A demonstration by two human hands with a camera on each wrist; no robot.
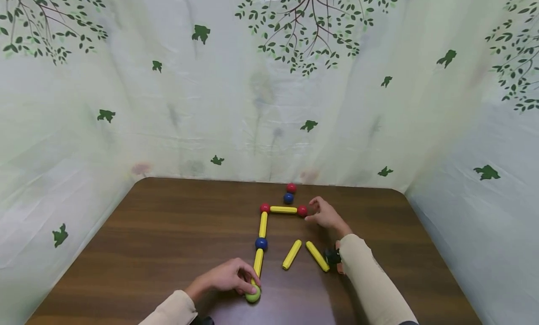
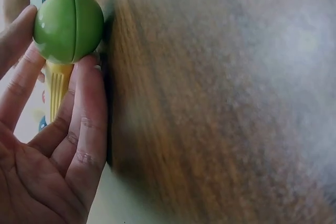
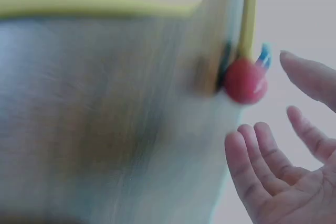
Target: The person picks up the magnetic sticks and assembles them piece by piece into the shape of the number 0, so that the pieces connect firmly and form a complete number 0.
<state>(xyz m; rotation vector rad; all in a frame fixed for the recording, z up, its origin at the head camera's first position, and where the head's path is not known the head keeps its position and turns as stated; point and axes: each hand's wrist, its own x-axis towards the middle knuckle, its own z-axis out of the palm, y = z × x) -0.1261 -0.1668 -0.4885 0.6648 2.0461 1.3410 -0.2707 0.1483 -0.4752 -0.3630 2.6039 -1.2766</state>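
Note:
Near the front of the table, my left hand (image 1: 227, 274) pinches a green ball (image 1: 252, 294) between thumb and fingers. The left wrist view shows the green ball (image 2: 68, 27) at the fingertips, against the end of a yellow stick (image 2: 58, 85). That stick runs up to a blue ball (image 1: 261, 243). From there another yellow stick (image 1: 263, 224) leads to a red corner ball (image 1: 265, 208). A sideways yellow stick (image 1: 283, 210) ends at a second red ball (image 1: 302, 211). Beside this ball, my right hand (image 1: 327, 217) has its fingers spread, apart from the red ball (image 3: 245, 81) in the right wrist view.
Two loose yellow sticks, one leaning right (image 1: 291, 254) and one leaning left (image 1: 317, 256), lie below the right hand. A loose blue ball (image 1: 288, 198) and red ball (image 1: 291, 188) sit near the back edge of the brown table (image 1: 189, 222). A leaf-patterned curtain (image 1: 252, 105) hangs behind.

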